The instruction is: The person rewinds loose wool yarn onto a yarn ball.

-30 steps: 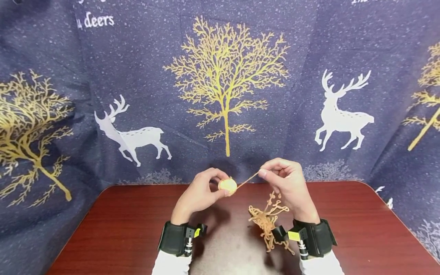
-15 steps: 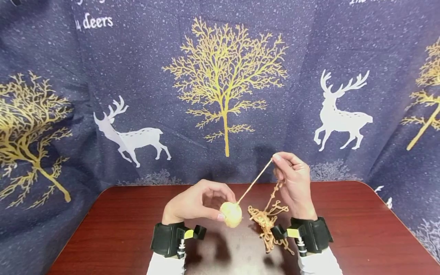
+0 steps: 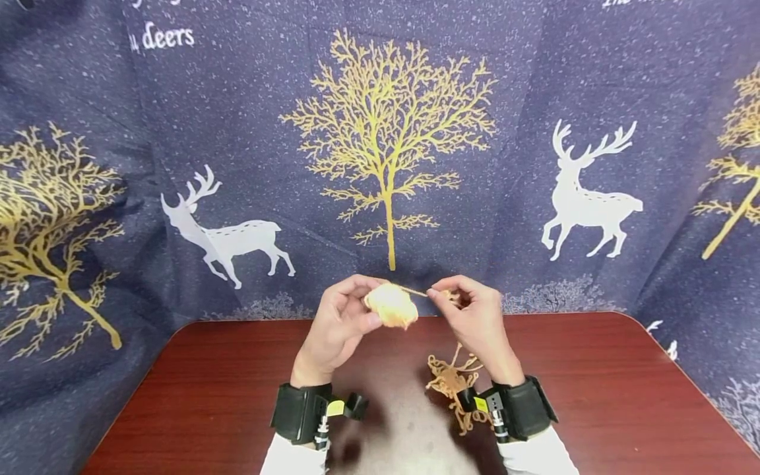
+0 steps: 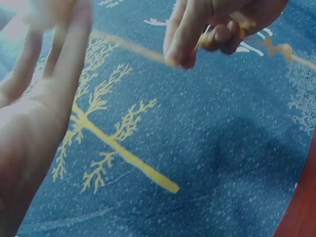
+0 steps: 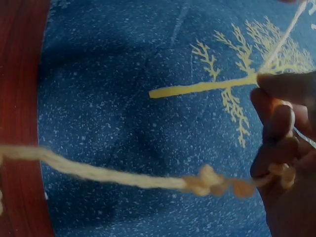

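Note:
My left hand (image 3: pixel 338 326) holds a pale yellow ball of yarn (image 3: pixel 392 305) between thumb and fingers, raised over the back of the table. From the ball a taut strand of yarn (image 3: pixel 413 291) runs to my right hand (image 3: pixel 475 320), whose thumb and forefinger pinch it. The right wrist view shows more yarn (image 5: pixel 113 176), with small knots or kinks, trailing out below the curled fingers. Under the right wrist a loose tangle of tan yarn (image 3: pixel 449 380) lies on the table, partly hidden by the wrist camera. The left wrist view catches the ball only as a blur.
The reddish-brown table (image 3: pixel 196 389) has a rounded far edge. Close behind it hangs a dark blue cloth (image 3: pixel 332 165) printed with yellow trees and white deer. Each wrist wears a black strap with a small camera.
The ball first dipped toward me while my right hand pulled the strand up and right. Now the ball is raised again and my right hand has come down and left, closer to it.

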A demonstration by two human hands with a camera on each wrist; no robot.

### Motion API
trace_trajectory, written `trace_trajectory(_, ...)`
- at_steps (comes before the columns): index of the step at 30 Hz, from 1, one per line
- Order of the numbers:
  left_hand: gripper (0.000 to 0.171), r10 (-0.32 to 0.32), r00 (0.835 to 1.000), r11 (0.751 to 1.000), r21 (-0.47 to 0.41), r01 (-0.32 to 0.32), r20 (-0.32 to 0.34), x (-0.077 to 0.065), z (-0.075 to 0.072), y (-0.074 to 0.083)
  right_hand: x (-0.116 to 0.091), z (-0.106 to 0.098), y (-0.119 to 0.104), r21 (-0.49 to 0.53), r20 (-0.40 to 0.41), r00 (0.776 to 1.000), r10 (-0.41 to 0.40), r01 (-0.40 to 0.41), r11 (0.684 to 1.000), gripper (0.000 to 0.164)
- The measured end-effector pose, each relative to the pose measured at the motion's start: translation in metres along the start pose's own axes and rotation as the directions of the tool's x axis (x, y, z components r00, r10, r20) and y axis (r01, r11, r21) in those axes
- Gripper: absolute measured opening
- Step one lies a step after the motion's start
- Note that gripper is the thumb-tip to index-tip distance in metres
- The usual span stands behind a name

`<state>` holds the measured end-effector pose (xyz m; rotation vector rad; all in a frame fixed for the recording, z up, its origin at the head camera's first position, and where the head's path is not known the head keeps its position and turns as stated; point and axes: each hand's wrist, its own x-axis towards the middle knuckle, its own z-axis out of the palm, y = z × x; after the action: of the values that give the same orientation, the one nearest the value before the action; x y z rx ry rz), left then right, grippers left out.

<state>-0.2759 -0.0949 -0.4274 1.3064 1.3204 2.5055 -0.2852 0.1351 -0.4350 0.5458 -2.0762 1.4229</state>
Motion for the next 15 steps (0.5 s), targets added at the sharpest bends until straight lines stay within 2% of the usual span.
trace_trajectory(3, 0.037, 0.03, 0.99, 0.997, -0.068, -0.04, -0.139, 0.003, 0.003, -0.001, -0.002, 0.003, -0.002, -0.073, 0.114, 0.991, -0.069, 0.077, 0.994, 0.012)
trace_trajectory(5, 0.036, 0.044, 0.968, 0.994, -0.085, -0.066, -0.247, 0.004, 0.004, -0.002, -0.003, 0.005, -0.005, -0.082, 0.196, 0.975, -0.102, 0.12, 0.989, 0.014)
trace_trajectory(7, 0.033, 0.055, 0.932, 0.994, -0.07, -0.085, -0.357, 0.006, 0.006, -0.002, -0.004, 0.007, -0.009, -0.077, 0.275, 0.955, -0.109, 0.135, 0.988, 0.014)
trace_trajectory(11, 0.029, 0.09, 0.832, 0.996, 0.028, -0.089, -0.547, 0.011, 0.008, -0.004, -0.006, 0.01, -0.02, -0.051, 0.402, 0.911, -0.094, 0.125, 0.991, 0.013)
trace_trajectory(13, 0.027, 0.131, 0.787, 0.989, 0.135, -0.061, -0.603, 0.013, 0.008, -0.007, -0.007, 0.012, -0.024, -0.046, 0.437, 0.894, -0.093, 0.126, 0.991, 0.013)
trace_trajectory(15, 0.027, 0.182, 0.759, 0.964, 0.266, -0.012, -0.625, 0.014, 0.006, -0.012, -0.007, 0.012, -0.028, -0.038, 0.454, 0.884, -0.108, 0.141, 0.989, 0.013)
